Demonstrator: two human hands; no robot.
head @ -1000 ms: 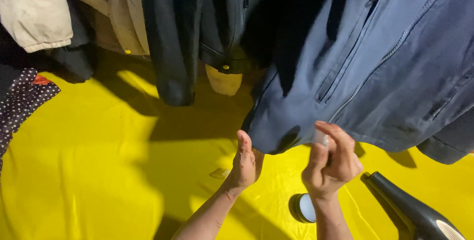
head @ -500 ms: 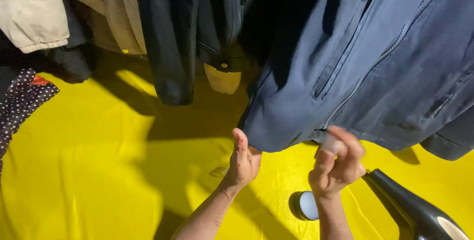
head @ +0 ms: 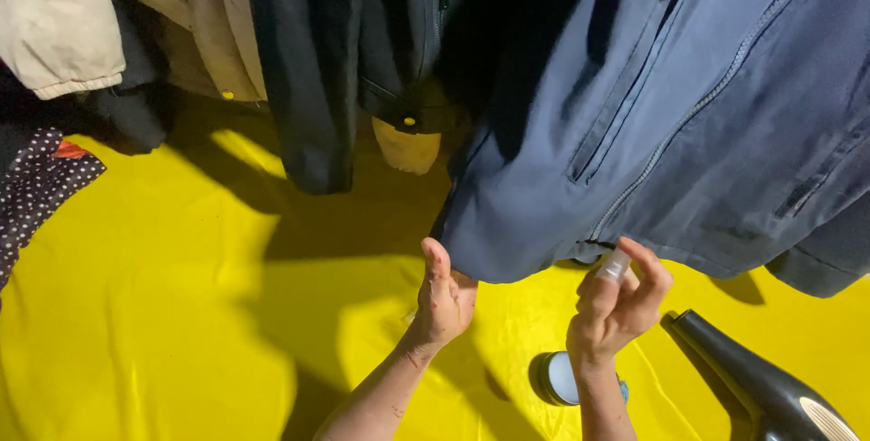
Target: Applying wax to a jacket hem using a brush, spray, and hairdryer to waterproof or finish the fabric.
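Hands meet the hem of a blue-grey zip jacket (head: pixel 689 133) hanging at right above a yellow sheet (head: pixel 163 314): left hand (head: pixel 444 300) cups the hem's corner, fingers curled; right hand (head: pixel 621 300) pinches a small pale object (head: pixel 615 266). Near right lie a round tin (head: pixel 555 378) and black dryer (head: pixel 761 382).

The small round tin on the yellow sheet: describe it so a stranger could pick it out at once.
Start at the big blue-grey jacket hanging over the yellow sheet. Under its hem, drop past the right hand to the wrist: the small round tin lies there on the sheet. It is low and round with a pale top, unlike the long dark hair dryer to its right.
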